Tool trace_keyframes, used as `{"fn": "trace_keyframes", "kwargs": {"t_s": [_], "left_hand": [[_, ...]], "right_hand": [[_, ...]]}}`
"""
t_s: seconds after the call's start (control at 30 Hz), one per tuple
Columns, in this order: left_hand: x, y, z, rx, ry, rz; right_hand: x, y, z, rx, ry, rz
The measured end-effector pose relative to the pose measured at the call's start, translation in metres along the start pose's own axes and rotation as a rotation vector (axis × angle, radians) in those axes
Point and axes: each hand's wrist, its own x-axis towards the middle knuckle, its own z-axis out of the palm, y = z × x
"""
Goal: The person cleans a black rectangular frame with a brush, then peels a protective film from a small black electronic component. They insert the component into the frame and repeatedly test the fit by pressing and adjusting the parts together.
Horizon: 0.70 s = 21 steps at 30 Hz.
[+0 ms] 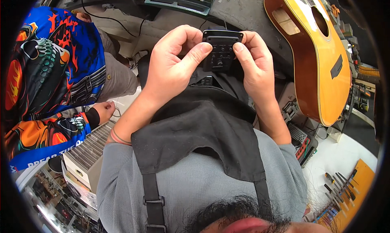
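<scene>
Both my hands hold up a black guitar preamp panel, with small knobs and sliders on its face, in front of my apron. My left hand grips its left edge, thumb on the front and fingers curled behind. On the opposite edge, my right hand pinches it near the upper corner in the same way. The backs of my fingers partly hide behind the panel. To the right, an acoustic guitar with a glossy yellow top rests at the bench, a pale rectangular patch showing on its brown side.
A dark workbench runs across the top, carrying a green metal fixture. Another person in a colourful sleeve is close on my left, beside a ridged box. Hand tools hang on a board at lower right.
</scene>
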Motion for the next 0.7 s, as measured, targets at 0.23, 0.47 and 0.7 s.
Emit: {"fn": "trace_keyframes", "kwargs": {"t_s": [0.23, 0.47, 0.7], "left_hand": [[0.001, -0.002, 0.026, -0.069, 0.023, -0.052], [0.02, -0.022, 0.052, -0.146, 0.018, -0.186], [0.035, -0.038, 0.063, -0.182, 0.038, -0.236]], "right_hand": [[-0.004, -0.001, -0.02, 0.015, 0.032, 0.03], [0.0, 0.012, -0.054, 0.024, 0.084, 0.115], [0.009, 0.018, -0.07, 0.029, 0.097, 0.151]]}}
